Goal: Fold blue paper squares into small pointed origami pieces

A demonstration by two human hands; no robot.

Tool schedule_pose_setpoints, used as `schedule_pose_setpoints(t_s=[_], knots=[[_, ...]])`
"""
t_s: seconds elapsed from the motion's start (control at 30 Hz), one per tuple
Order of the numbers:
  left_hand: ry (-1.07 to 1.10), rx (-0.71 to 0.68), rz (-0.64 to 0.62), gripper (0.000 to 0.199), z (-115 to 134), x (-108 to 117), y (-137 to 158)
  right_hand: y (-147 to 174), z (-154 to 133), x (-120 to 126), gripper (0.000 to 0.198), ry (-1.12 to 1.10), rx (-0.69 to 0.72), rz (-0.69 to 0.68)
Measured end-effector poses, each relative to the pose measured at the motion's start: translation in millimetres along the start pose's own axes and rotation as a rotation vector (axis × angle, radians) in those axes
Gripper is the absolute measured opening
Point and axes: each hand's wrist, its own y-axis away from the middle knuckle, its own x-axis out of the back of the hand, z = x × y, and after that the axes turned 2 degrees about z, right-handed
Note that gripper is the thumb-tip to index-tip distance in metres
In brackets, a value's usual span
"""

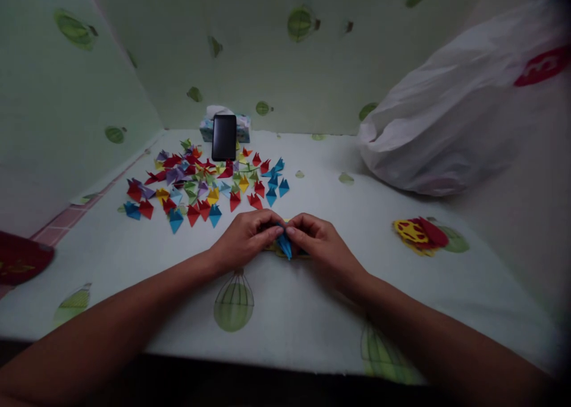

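Note:
Between my two hands is a blue folded paper piece (pixel 285 245), its narrow point hanging toward me. My left hand (pixel 244 235) pinches it with thumb and forefinger from the left. From the right, my right hand (pixel 317 240) pinches its upper part the same way. Under the fingers lies something flat and yellowish, mostly hidden. Beyond my left hand spreads a pile of folded paper cranes (pixel 203 184) in red, blue, yellow, green and purple.
Behind the cranes a dark-screened phone (pixel 224 138) leans on a tissue box (pixel 243 128). A white plastic bag (pixel 428 121) bulges at the right. Red and yellow cut-out shapes (pixel 419 234) lie right of my hands. A dark red object (pixel 24 258) sits at the left edge.

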Motion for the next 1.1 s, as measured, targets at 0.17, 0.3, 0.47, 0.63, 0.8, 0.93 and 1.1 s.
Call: schedule_pose_setpoints(t_s=[0.17,0.3,0.47,0.63,0.8,0.93,1.1], knots=[[0.146,0.084,-0.001,0.017,-2,-3,1,-1,3,-2,0.024,-0.115,-0.036,-0.029],[0.261,0.146,0.002,0.020,-3,-7,1,-1,4,-3,0.023,-0.180,-0.074,-0.034],[0.319,0.181,0.023,0.018,0,-8,2,-1,6,-3,0.021,-0.205,-0.088,-0.040],[0.348,0.190,0.025,0.016,-3,-11,2,-3,9,-3,0.019,-0.162,-0.078,-0.054],[0.373,0.204,-0.003,0.017,-9,-15,2,-4,11,-3,0.015,-0.077,-0.073,-0.028],[0.384,0.216,0.007,0.016,-12,-17,2,-4,10,-3,0.015,-0.050,-0.082,-0.020],[0.363,0.241,0.025,0.016,-12,-16,2,-4,10,-2,0.015,-0.057,-0.104,-0.047]])
